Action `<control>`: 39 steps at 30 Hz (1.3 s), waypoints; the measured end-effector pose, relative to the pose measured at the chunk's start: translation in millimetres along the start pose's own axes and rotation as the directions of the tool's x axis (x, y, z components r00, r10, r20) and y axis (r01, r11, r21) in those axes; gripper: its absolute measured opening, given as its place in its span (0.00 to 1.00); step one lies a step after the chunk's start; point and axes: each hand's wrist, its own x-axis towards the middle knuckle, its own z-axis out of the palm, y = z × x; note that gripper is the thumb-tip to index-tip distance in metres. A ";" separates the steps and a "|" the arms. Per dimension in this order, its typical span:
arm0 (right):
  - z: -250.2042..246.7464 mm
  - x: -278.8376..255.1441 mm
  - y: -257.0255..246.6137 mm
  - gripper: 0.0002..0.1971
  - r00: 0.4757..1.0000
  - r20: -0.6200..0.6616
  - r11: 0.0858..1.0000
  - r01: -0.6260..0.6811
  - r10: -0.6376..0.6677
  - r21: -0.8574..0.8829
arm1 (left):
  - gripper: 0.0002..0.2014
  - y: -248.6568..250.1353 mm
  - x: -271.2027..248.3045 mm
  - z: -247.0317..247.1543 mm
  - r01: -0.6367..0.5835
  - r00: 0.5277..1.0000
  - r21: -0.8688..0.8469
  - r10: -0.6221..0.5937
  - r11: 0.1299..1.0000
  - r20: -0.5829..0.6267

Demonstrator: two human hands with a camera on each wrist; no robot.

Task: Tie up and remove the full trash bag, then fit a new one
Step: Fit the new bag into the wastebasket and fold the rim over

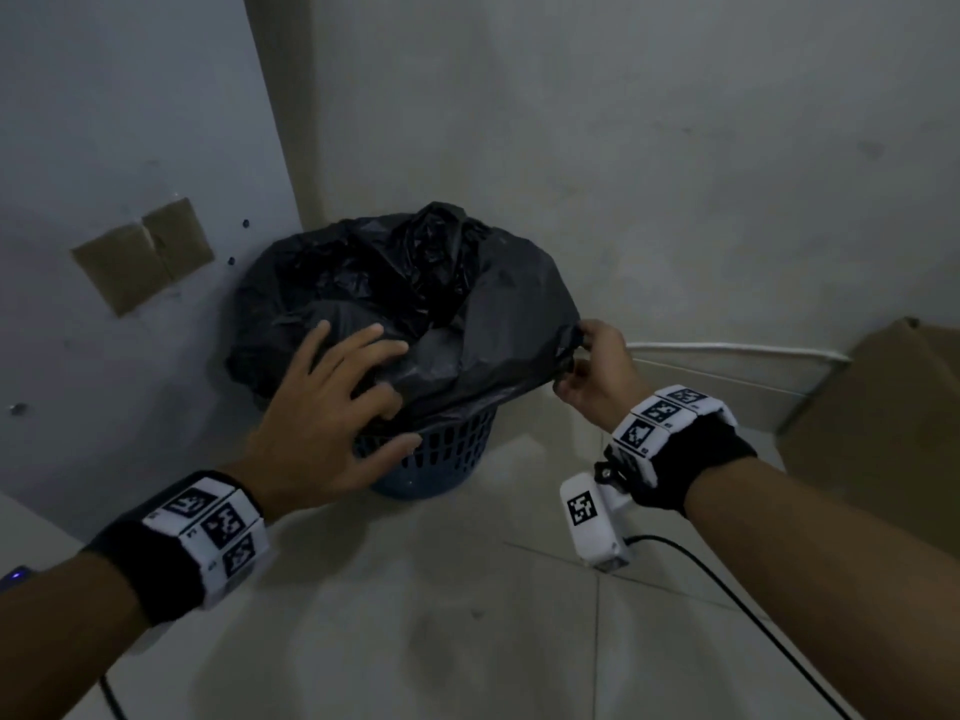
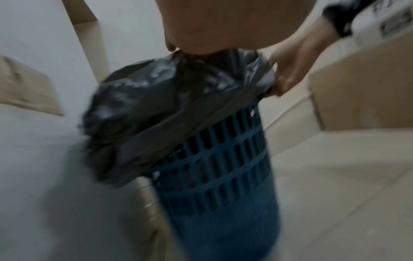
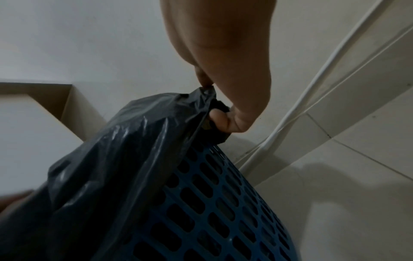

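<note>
The black trash bag [image 1: 483, 304] sits in a blue slotted bin [image 1: 441, 459] on the floor, in a corner where two pale walls meet, its rim folded over the bin's top edge. The right hand [image 1: 597, 371] pinches a bunched piece of the bag's edge at the bin's right side, fingers and thumb curled round the plastic. The left hand [image 1: 332, 407] lies spread on the near side of the bag, fingers straight and splayed, gripping nothing. A cardboard box [image 1: 883, 407] stands to the right, and a white cable [image 1: 727, 348] runs along the wall's foot.
</note>
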 end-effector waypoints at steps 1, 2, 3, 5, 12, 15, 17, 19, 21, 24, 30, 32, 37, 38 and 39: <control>2.2 1.5 0.9 0.11 0.999 -0.012 0.998 0.040 -0.041 -0.045 | 0.19 6.2 5.8 -0.1 0.051 0.998 -0.048 -0.052 0.998 -0.023; 4.0 3.6 2.1 0.10 0.995 -0.030 0.993 0.089 -0.092 -0.083 | 0.21 12.2 12.2 1.3 0.124 0.992 -0.091 -0.126 0.988 -0.020; 5.2 6.1 3.7 0.08 0.988 -0.055 0.981 0.133 -0.142 -0.145 | 0.24 18.4 18.4 4.1 0.211 0.977 -0.124 -0.211 0.970 0.011; 4.8 5.8 6.6 0.07 0.974 -0.091 0.917 0.163 -0.209 -0.363 | 0.29 29.9 27.6 8.8 0.352 0.936 -0.130 -0.345 0.927 0.074; -11.9 3.5 11.4 0.11 0.997 -0.071 0.896 -0.015 -0.018 -0.445 | 0.28 22.3 13.6 12.6 0.312 0.949 -0.100 -0.315 0.945 -0.015; -9.3 8.4 -0.4 0.15 0.998 -0.054 0.981 0.019 -0.030 -0.191 | 0.26 2.4 5.8 5.3 0.294 0.951 -0.125 -0.303 0.948 -0.060; -7.2 24.8 0.1 0.20 0.999 -0.016 0.994 0.028 -0.029 -0.108 | 0.25 -14.4 1.5 3.4 0.280 0.956 -0.071 -0.285 0.957 -0.074; -3.3 20.1 1.6 0.25 1.000 0.012 0.993 0.014 -0.013 -0.113 | 0.23 -27.5 -0.8 3.2 0.281 0.955 -0.043 -0.283 0.959 -0.083; -2.1 11.3 4.2 0.20 0.999 0.045 0.983 -0.015 0.023 -0.183 | 0.21 -31.1 0.4 -0.2 0.284 0.948 -0.085 -0.293 0.955 -0.126; -1.5 10.7 9.2 0.15 0.999 -0.037 0.967 -0.020 0.011 -0.254 | 0.18 -13.8 11.0 -11.0 0.190 0.956 -0.209 -0.230 0.959 -0.185; -4.0 19.8 10.9 0.13 0.976 -0.032 0.851 0.170 -0.214 -0.497 | 0.28 30.6 25.4 2.1 0.268 0.963 -0.185 -0.271 0.946 0.009; -7.1 17.5 12.3 0.15 0.971 -0.011 0.812 0.193 -0.239 -0.551 | 0.33 24.9 21.8 9.0 0.233 0.972 -0.062 -0.233 0.971 0.004; -15.3 4.6 18.3 0.12 0.994 0.044 0.769 0.107 -0.103 -0.630 | 0.32 -5.5 12.5 6.9 0.096 0.990 -0.017 -0.097 0.995 -0.106; -18.2 3.1 18.2 0.12 0.996 0.040 0.769 0.083 -0.075 -0.634 | 0.31 -10.3 10.8 6.2 0.088 0.988 -0.014 -0.089 0.996 -0.122; -21.3 3.1 18.2 0.12 0.997 0.029 0.791 0.071 -0.068 -0.608 | 0.30 -13.5 9.0 5.0 0.081 0.988 -0.018 -0.082 0.997 -0.131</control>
